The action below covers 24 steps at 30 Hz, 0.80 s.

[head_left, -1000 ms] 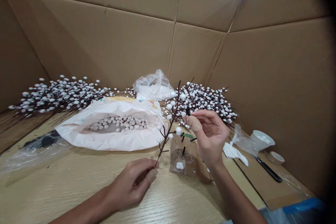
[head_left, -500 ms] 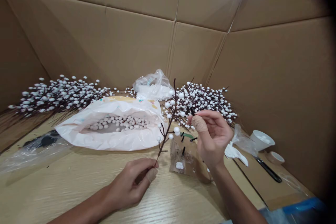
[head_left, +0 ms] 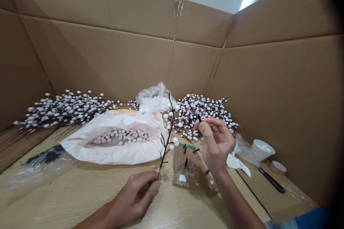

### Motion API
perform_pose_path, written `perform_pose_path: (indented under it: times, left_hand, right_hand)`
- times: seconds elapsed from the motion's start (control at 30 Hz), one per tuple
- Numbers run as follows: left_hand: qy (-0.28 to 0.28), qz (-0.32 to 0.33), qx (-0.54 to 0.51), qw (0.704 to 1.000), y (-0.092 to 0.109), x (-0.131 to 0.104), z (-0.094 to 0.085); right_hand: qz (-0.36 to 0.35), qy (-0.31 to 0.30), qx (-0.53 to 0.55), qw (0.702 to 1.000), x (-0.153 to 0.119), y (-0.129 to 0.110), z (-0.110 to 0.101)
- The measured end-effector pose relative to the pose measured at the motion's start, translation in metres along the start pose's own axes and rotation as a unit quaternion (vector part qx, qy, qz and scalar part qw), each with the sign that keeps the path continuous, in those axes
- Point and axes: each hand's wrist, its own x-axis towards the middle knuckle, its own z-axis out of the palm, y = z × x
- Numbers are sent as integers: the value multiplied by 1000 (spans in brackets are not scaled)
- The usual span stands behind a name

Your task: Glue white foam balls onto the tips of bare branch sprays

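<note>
In the head view my left hand (head_left: pixel 141 191) pinches the lower end of a thin brown artificial berry branch (head_left: pixel 168 137), which stands nearly upright and carries several white berries. My right hand (head_left: pixel 219 143), its thumb wrapped in tan tape, grips a short black stick (head_left: pixel 199 117) between thumb and fingertips. It is to the right of the branch and apart from it. Below the right hand lies a brown cardboard block (head_left: pixel 192 175) with several black sticks poking out and a white blob (head_left: pixel 182 178) on it.
Left of the branch, an open white bag (head_left: pixel 113 156) holds many white berries. Heaps of berry branches (head_left: pixel 67 109) lie behind at left and right, with a clear plastic bag (head_left: pixel 156 96) between. At right are a white cup (head_left: pixel 263 149), a tape roll (head_left: pixel 278 167) and a black-handled knife (head_left: pixel 271 180).
The camera view has tilted upward, so everything sits lower in the picture. Both hands keep their holds; the black stick now stands a little more clearly above my right thumb.
</note>
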Motion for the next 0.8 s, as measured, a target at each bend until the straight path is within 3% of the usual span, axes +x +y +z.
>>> perform_pose_path:
  times: [0.17, 0.3, 0.43, 0.6, 0.8]
  left_hand:
    - [-1, -23, 19, 1000, 1, -3, 0]
    - [-4, -27, 26, 999, 4, -4, 0]
    - [-15, -24, 42, 999, 6, -4, 0]
    - [-26, -34, 38, 998, 7, -4, 1]
    - [-29, -32, 32, 999, 5, -5, 3]
  right_hand:
    - [-5, -5, -13, 1000, 4, -2, 0]
    - [-84, -46, -83, 992, 7, -16, 5]
    - [-201, -85, -185, 958, 20, -31, 7]
    - [-289, -133, -265, 910, 34, -38, 4]
    - [-338, -158, -311, 874, 32, -39, 4]
